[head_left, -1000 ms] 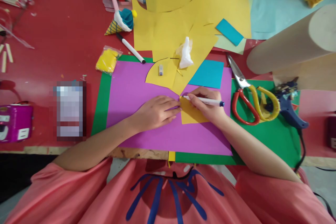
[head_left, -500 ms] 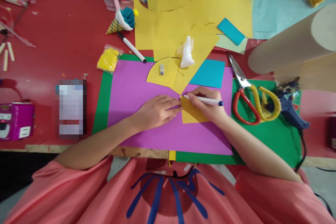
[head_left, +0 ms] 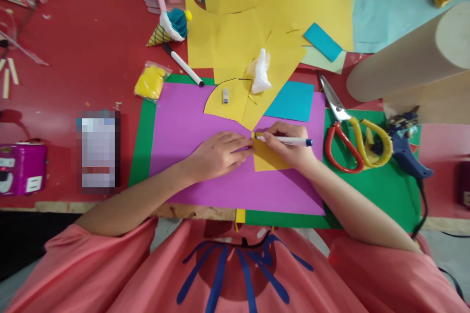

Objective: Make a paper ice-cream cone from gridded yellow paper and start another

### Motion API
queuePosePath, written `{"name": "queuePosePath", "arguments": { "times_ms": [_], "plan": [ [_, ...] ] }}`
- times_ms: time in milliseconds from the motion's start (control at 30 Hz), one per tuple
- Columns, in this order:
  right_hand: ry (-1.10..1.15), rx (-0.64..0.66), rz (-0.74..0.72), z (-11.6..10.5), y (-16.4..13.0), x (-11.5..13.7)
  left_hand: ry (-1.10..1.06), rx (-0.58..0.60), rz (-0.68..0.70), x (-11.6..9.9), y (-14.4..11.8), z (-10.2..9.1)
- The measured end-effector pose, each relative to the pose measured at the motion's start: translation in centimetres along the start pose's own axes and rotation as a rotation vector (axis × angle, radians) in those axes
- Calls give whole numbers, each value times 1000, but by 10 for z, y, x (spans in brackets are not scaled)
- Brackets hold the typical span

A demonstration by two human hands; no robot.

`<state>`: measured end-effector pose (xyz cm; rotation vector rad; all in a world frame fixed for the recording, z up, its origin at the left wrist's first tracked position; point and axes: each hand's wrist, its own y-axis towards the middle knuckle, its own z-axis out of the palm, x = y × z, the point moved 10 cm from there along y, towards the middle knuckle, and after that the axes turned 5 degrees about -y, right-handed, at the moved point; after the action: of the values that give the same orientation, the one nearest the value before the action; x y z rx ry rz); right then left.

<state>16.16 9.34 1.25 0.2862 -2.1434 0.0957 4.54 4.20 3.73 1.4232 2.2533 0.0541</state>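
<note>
Centrally, 2 bare hands meet on 1 small yellow paper piece (head_left: 265, 160) that lies on 1 purple sheet (head_left: 191, 122), which in turn lies on 1 green sheet (head_left: 382, 195) at the near edge of the red table (head_left: 81, 58). The left hand (head_left: 220, 154) lies flat, palm down and fingers extended, gripping nothing; its fingertips press the left edge of the yellow paper piece. The right hand (head_left: 290, 146) is curled closed around 1 white pen (head_left: 284, 140), held almost level with its blue cap end to the right and its tip at the far left corner of the yellow paper piece.

Just far of the hands lie 1 yellow half-disc (head_left: 231, 105) bearing 1 small white object (head_left: 225, 95), and 1 blue square (head_left: 292, 101). Farther off, large yellow sheets (head_left: 257, 14) carry 1 crumpled white bag (head_left: 260, 72) and 1 blue strip (head_left: 322, 42).

To the right, 1 pair of scissors (head_left: 348, 127) with 1 red and 1 yellow handle rests beside 1 blue glue gun (head_left: 404, 149), near 1 cardboard tube (head_left: 407, 58).

To the far left lie 1 paper ice-cream cone (head_left: 167, 29), 1 white marker (head_left: 183, 65) and 1 bagged yellow lump (head_left: 150, 83). A purple box (head_left: 22, 168) sits at the left edge.
</note>
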Motion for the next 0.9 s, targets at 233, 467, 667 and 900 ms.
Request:
{"name": "queuePosePath", "arguments": {
  "times_ms": [233, 467, 667, 900],
  "plan": [
    [3, 20, 8, 2, -2, 2, 16, 7, -4, -1, 1, 0],
    [-20, 45, -5, 4, -3, 5, 20, 2, -10, 0, 1, -1],
    [-10, 97, -7, 7, -2, 7, 0, 9, -22, 1, 0, 1],
    [211, 16, 150, -7, -11, -6, 12, 23, -18, 2, -1, 3]
  ]
}}
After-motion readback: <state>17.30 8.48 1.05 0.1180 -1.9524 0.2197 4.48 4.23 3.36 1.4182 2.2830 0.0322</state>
